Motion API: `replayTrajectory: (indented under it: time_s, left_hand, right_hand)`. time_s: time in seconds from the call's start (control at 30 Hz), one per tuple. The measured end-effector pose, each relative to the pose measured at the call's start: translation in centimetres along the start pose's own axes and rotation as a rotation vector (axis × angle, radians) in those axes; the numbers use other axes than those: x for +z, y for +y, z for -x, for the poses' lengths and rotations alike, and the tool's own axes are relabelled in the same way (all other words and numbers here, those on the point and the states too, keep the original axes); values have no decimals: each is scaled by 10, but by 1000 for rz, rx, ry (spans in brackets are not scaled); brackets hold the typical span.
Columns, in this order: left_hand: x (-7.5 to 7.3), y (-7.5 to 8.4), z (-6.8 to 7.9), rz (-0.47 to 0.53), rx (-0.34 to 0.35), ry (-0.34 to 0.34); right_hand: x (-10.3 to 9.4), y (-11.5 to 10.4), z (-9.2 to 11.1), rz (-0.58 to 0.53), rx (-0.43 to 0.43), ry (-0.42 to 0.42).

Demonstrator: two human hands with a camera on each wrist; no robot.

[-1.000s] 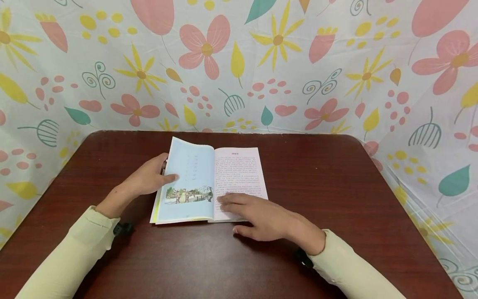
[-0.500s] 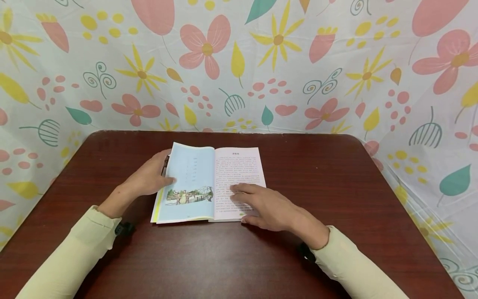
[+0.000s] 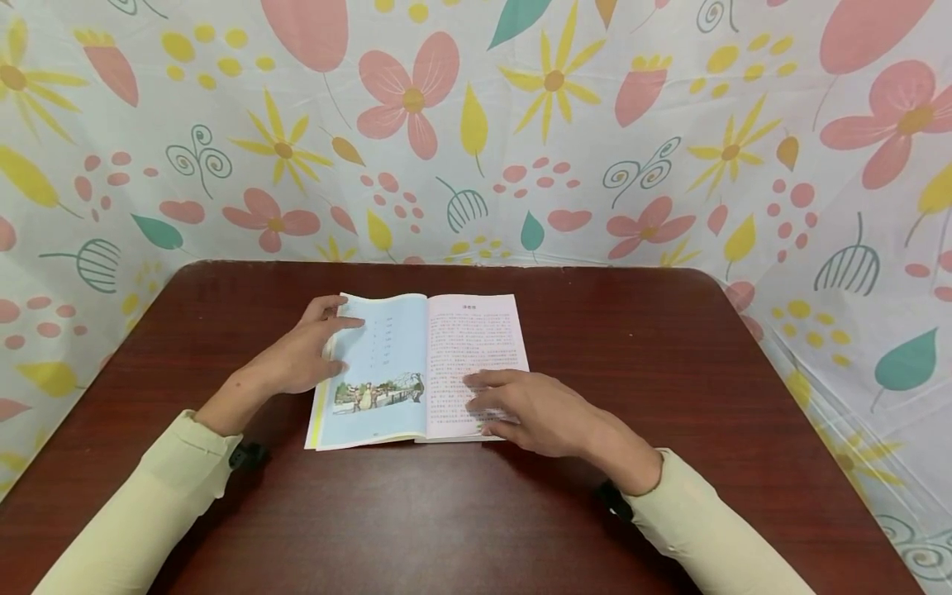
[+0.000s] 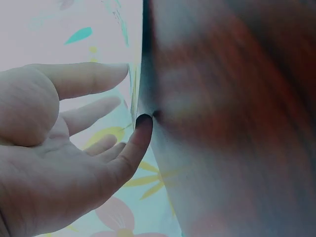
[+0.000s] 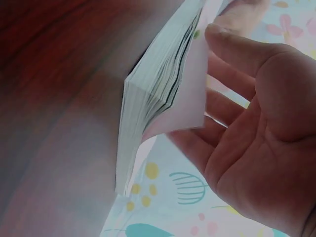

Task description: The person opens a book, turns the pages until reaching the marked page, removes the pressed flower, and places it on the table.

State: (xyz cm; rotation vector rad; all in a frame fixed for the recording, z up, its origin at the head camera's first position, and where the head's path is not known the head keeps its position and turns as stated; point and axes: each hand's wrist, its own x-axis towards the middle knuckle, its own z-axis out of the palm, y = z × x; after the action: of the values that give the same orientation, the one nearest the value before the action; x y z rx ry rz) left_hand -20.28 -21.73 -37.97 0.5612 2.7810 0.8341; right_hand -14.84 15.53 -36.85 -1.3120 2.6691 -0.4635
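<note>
An open book (image 3: 476, 339) lies on the table, a pale blue page (image 3: 394, 368) with a small garden scene on its left and a pink page of printed text on its right. My left hand (image 3: 293, 355) spreads its fingers over the outer edge of the blue page. In the left wrist view its thumb (image 4: 91, 79) meets the page edge, and one fingertip reaches the tabletop. Relaxed, my right hand (image 3: 543, 413) lies over the lower right of the text page. The right wrist view shows the thick page block (image 5: 153, 94), the lifted page hiding some fingertips.
The dark reddish-brown table (image 3: 632, 347) has rounded far corners. A white curtain (image 3: 554, 124) printed with flowers and leaves hangs behind it and along both sides. A black band (image 3: 248, 456) sits at the left wrist.
My left fingers have come out from behind the left edge and now stretch over the blue page, which lies flatter. My right hand has slid a little right and away from me.
</note>
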Motion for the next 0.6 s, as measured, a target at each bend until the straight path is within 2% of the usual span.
replayTrajectory:
  time_s: [0.27, 0.5, 0.6]
  left_hand:
    - [0, 1, 1, -25, 20, -29]
    - [4, 1, -1, -57, 70, -42]
    - [4, 0, -1, -48, 90, -69]
  right_hand:
    - [-1, 2, 0, -17, -33, 50]
    - [-3, 2, 1, -12, 3, 62]
    - [-4, 4, 1, -15, 20, 69]
